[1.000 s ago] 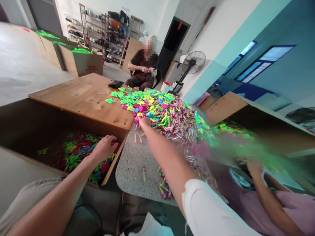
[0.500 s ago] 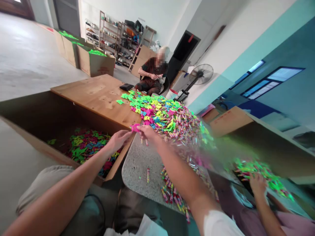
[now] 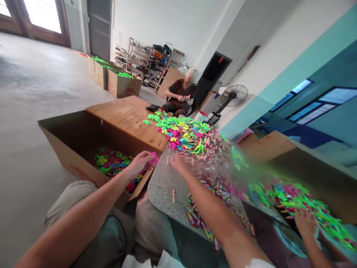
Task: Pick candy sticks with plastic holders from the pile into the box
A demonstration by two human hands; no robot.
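Observation:
My left hand (image 3: 141, 163) pinches a flat bright pink plastic piece (image 3: 153, 159) above the near edge of an open cardboard box (image 3: 65, 152). Inside that box lies a heap of mixed-colour plastic pieces (image 3: 110, 162). Over the grey speckled table (image 3: 161, 182), my right hand (image 3: 178, 163) reaches to the front of a pile; its fingers are smeared and partly hidden. Small striped tubes (image 3: 200, 219) lie beneath and beside my right forearm. One single tube (image 3: 174, 195) stays apart on the tabletop. Farther back are green, yellow, pink and blue pieces (image 3: 181, 128).
A wooden board (image 3: 125, 115) spans the box's far side. Beyond it sits a person (image 3: 181, 93) near a standing fan (image 3: 233, 96). At right, a co-worker's hand (image 3: 306, 222) is at green pieces (image 3: 320, 212). More boxes (image 3: 125, 85) stand at the back left.
My right hand has let go of the pink piece and moved right to the pile's front. My left hand now holds that piece alone. The whole view has shifted slightly.

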